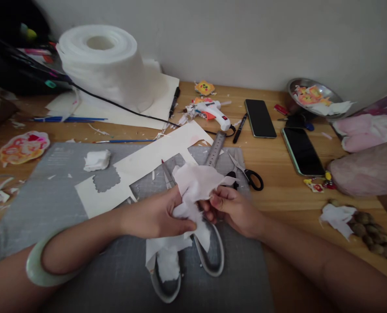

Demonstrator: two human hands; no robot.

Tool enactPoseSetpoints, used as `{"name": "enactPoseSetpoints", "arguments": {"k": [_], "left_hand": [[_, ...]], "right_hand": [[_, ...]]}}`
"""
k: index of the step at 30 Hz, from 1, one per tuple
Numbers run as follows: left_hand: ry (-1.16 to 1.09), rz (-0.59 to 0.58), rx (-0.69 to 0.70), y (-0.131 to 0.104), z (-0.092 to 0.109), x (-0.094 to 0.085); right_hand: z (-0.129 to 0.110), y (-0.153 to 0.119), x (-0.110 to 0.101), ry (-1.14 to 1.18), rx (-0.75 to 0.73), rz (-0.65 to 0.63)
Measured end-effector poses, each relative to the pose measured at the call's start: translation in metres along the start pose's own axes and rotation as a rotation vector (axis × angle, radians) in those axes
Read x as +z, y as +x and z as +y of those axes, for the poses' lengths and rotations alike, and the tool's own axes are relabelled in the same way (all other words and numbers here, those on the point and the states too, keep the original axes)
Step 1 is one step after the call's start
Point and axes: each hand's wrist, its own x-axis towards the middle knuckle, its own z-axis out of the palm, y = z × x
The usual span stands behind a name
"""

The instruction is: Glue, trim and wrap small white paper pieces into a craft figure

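A torn, crumpled piece of white tissue-like sheet (196, 182) is stretched between my two hands above the cutting mat. My left hand (162, 213) pinches its left side, thumb pointing right, with a pale green bangle (51, 261) on that forearm. On the other side, my right hand (230, 208) has thumb and fingers closed on the sheet's edge. Below hang or lie more white scraps (167, 263), partly over two grey loops (217, 265) that look like large scissor handles; their middle is hidden. Black-handled scissors (250, 174) and a steel ruler (216, 150) lie just beyond.
The grey cutting mat (66, 243) bears cut white card (154, 158) and a folded white wad (97, 160). Behind stand a big white roll (98, 65), a glue gun (214, 114) and a metal bowl (291, 93). Two phones (260, 118) lie right, near brown round lumps (372, 230).
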Motion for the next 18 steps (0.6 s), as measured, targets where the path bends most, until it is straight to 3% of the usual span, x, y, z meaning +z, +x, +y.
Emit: {"name": "enactPoseSetpoints", "arguments": {"k": [9,14,18], "left_hand": [[0.148,0.113,0.022,-0.001,0.001,0.004],[0.148,0.106,0.019,0.000,0.004,0.006],[0.018,0.063,0.020,0.001,0.005,0.005]], "right_hand": [[-0.004,-0.003,0.013,-0.134,-0.035,0.039],[0.002,-0.003,0.014,-0.179,-0.066,0.072],[0.006,-0.001,0.009,-0.064,-0.033,0.069]]}}
